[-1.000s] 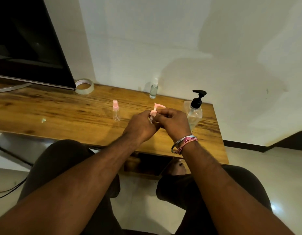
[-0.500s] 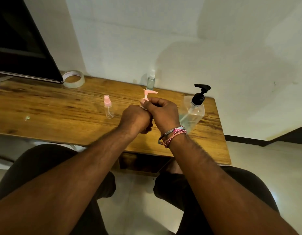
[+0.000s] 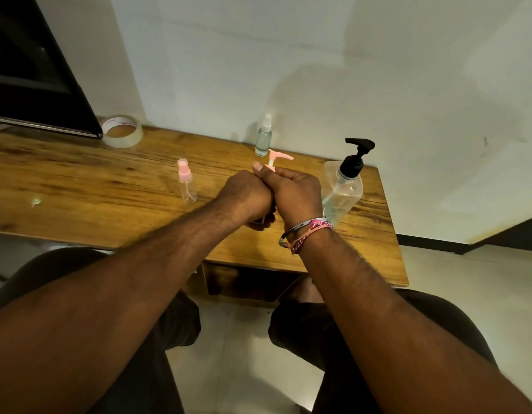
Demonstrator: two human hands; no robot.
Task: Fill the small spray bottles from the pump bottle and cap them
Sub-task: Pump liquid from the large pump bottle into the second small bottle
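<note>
Both my hands meet above the wooden table (image 3: 79, 186). My left hand (image 3: 244, 195) grips a small bottle whose body is hidden inside the fist. My right hand (image 3: 291, 192) grips the collar of its pink pump cap (image 3: 278, 158), whose nozzle sticks up past my thumb. A clear small spray bottle with a pink cap (image 3: 186, 182) stands to the left of my hands. Another small spray bottle with a white cap (image 3: 264, 135) stands at the back by the wall. The big clear pump bottle with a black head (image 3: 347, 180) stands just right of my right hand.
A roll of clear tape (image 3: 122, 130) lies at the back left beside a dark screen (image 3: 29, 70). The table's right edge is close to the pump bottle. My knees sit below the table's front edge.
My two hands have drawn tighter together and lifted a little, with the pink cap's nozzle still pointing right. The view has shifted; the bottles on the table stand where they were.
</note>
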